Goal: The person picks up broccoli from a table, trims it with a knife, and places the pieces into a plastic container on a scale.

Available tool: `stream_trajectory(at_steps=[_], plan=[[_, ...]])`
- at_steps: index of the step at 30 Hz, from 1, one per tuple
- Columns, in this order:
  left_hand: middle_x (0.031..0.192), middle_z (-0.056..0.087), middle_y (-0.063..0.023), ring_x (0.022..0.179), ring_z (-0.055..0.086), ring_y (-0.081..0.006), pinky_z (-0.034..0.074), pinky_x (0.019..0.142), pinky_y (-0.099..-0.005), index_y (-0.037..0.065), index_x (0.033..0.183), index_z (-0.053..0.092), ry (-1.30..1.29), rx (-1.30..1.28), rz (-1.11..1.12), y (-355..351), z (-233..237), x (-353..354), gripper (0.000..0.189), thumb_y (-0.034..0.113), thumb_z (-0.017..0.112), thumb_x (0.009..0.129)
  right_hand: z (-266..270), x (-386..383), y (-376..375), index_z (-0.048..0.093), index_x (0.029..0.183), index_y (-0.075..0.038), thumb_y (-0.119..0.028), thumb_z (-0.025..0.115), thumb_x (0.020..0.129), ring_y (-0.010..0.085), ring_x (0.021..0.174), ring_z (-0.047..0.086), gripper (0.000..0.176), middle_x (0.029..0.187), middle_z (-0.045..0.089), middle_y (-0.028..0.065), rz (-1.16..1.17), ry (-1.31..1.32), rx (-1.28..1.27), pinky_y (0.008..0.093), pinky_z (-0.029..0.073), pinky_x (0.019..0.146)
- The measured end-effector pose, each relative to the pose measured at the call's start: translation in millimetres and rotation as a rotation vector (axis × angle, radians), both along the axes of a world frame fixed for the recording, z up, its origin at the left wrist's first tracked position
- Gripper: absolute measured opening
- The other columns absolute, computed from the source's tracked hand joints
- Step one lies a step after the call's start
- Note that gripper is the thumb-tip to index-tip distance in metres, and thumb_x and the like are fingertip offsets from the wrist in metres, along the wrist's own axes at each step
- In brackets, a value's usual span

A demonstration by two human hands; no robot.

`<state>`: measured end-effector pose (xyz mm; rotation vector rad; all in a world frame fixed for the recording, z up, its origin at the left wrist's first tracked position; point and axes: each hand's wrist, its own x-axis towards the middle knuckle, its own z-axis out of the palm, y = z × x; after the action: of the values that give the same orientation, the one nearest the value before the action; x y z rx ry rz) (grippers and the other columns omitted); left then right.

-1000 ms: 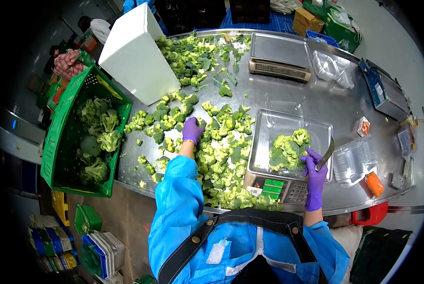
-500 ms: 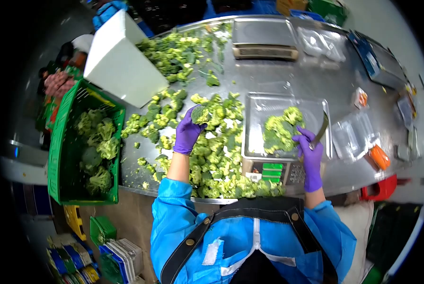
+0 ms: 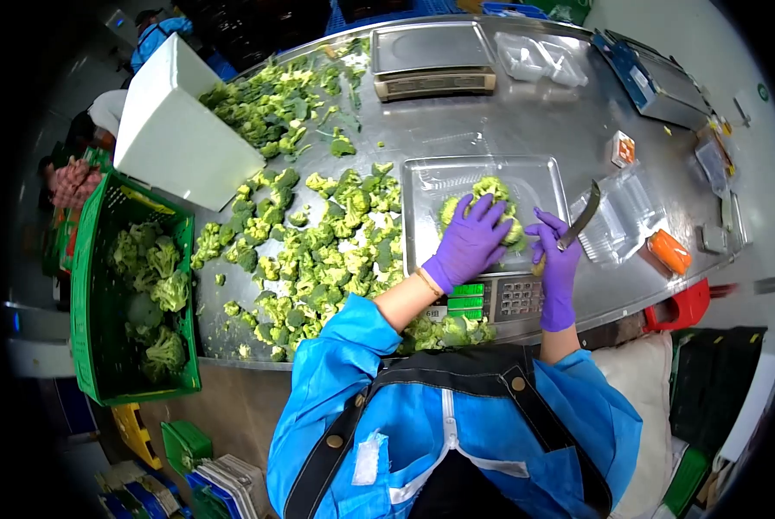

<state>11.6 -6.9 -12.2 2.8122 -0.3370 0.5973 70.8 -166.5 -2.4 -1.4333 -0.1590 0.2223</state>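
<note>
My left hand [image 3: 471, 240], in a purple glove, lies with fingers spread over the broccoli florets [image 3: 491, 187] on the clear tray on the scale [image 3: 413, 199]. My right hand [image 3: 556, 259], also gloved in purple, is closed around the handle of a curved knife [image 3: 588, 214], its blade pointing up and away, beside the tray's right edge. Green displays and a keypad [image 3: 519, 298] show on the scale's front. Left of the scale, many loose florets [image 3: 336, 259] are spread over the metal table [image 3: 387, 130].
A green crate [image 3: 89, 303] holding broccoli heads stands at the left, near a tilted white box [image 3: 180, 138]. A second scale [image 3: 432, 52] sits at the back. Clear containers [image 3: 625, 208] and an orange-filled pack [image 3: 669, 253] lie right. Another person [image 3: 158, 39] is at the far left.
My left hand has moved right from above the loose florets onto those on the scale; the floret it held is no longer distinct. The view has shifted, and my right hand still holds the knife.
</note>
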Motion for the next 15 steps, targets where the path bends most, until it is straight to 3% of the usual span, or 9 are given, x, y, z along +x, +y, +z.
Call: stream_trajectory(at_steps=[1,4,8,10,12,14,15], plan=[[0.13,0.041,-0.0119,0.123,0.034,-0.0332,0.021,0.102,-0.0526,0.016,0.124,0.048,0.077,-0.038,-0.002,-0.8,-3.0,-3.3,0.057,0.037,0.063,0.074,2.9,-0.2,0.2,0.059,0.106,0.001,-0.009,0.055,0.084,0.0026,0.049,0.044,0.024,0.078,0.063,0.006,-0.004,0.025,-0.029,0.0155,0.034,0.043],[0.132,0.04,-0.0125,0.125,0.033,-0.0338,0.019,0.104,-0.0506,0.016,0.129,0.044,0.019,-0.196,0.015,14.6,-2.4,-18.7,0.06,0.044,0.058,0.078,1.8,1.3,-0.5,0.059,0.107,0.002,-0.008,0.055,0.084,0.0027,0.048,0.043,0.025,0.077,0.063,0.0063,-0.049,-0.006,-0.082,0.0158,0.033,0.042],[0.127,0.043,-0.0152,0.119,0.037,-0.0343,0.025,0.099,-0.0509,0.01,0.12,0.05,-0.138,-0.602,0.299,91.7,-24.7,-38.1,0.049,0.033,0.06,0.078,-2.2,5.8,-1.7,0.059,0.107,0.002,-0.008,0.055,0.084,0.0029,0.046,0.042,0.025,0.077,0.063,0.0067,-0.025,-0.015,-0.033,0.0162,0.033,0.042],[0.12,0.049,-0.0158,0.113,0.043,-0.0333,0.03,0.093,-0.0511,0.009,0.116,0.053,-0.229,-0.475,0.616,148.0,-65.3,-58.8,0.048,0.032,0.063,0.074,-7.9,8.3,-3.5,0.059,0.109,0.0,-0.012,0.055,0.085,0.004,0.049,0.043,0.027,0.079,0.063,0.0073,-0.022,-0.037,-0.04,0.0171,0.033,0.046],[0.114,0.053,-0.0171,0.108,0.047,-0.0333,0.033,0.091,-0.0503,0.01,0.113,0.056,-0.07,-0.043,0.987,184.9,-90.5,-90.8,0.049,0.031,0.066,0.07,-10.6,8.4,-1.7,0.059,0.109,0.001,-0.011,0.055,0.085,0.0036,0.05,0.043,0.027,0.079,0.062,0.007,-0.02,-0.028,-0.055,0.0168,0.033,0.046],[0.108,0.057,-0.0151,0.101,0.052,-0.0311,0.034,0.089,-0.0509,0.012,0.107,0.061,0.4,0.077,1.064,203.5,-94.0,-119.8,0.047,0.031,0.068,0.064,-15.8,8.8,0.1,0.058,0.109,0.001,-0.011,0.056,0.085,0.0035,0.05,0.043,0.027,0.078,0.062,0.0066,0.004,-0.04,-0.03,0.0166,0.033,0.046],[0.104,0.059,-0.0152,0.097,0.054,-0.0303,0.038,0.086,-0.0473,0.012,0.104,0.062,0.428,-0.033,1.038,215.1,-100.6,-129.6,0.046,0.032,0.07,0.063,-15.0,8.0,1.4,0.058,0.109,0.001,-0.011,0.056,0.085,0.0035,0.05,0.043,0.027,0.078,0.062,0.0066,0.002,-0.04,-0.031,0.0166,0.033,0.046]])
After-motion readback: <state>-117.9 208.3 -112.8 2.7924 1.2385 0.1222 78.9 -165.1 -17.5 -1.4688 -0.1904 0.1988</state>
